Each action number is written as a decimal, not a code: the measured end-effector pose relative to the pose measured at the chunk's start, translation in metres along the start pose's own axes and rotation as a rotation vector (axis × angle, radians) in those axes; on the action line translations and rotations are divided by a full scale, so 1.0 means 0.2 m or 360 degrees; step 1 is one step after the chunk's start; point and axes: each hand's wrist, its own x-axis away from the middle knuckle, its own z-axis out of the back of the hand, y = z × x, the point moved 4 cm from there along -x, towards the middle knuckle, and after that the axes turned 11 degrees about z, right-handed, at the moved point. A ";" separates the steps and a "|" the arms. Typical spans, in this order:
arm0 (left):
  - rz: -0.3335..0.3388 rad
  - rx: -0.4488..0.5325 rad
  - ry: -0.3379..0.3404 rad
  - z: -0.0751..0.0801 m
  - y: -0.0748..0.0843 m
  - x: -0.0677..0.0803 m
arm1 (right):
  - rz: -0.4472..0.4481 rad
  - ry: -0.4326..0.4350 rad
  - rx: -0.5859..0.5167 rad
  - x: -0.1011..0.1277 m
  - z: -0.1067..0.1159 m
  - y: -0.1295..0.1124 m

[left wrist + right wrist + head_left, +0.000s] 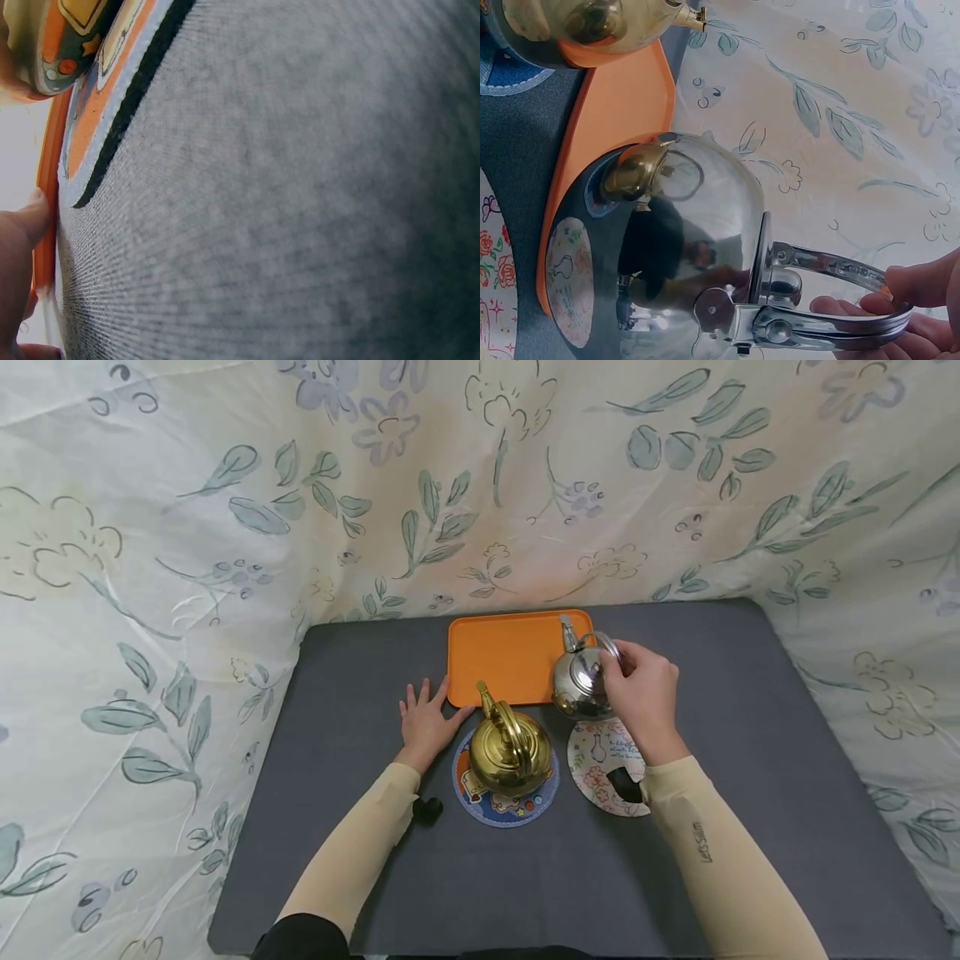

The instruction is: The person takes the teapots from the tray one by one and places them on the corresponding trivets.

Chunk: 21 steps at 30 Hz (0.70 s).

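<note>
Fingers grip handle | silver kettle: round, mirror-polished, spout up

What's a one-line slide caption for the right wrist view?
Fingers grip the handle of a silver kettle above an orange tray, brass kettle behind.

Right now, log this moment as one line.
right hand: grips silver kettle handle, above floral coaster | left hand: flat on table, touching orange tray | gold kettle: on blue coaster
</note>
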 end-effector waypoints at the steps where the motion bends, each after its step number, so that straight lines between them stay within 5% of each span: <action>1: -0.0002 -0.0001 0.0000 0.00 0.00 0.00 | 0.0007 0.0009 0.0003 0.00 0.00 0.00; 21: 0.0007 0.0014 -0.0021 0.02 0.02 -0.01 | 0.0017 0.0051 -0.0020 0.07 0.10 0.01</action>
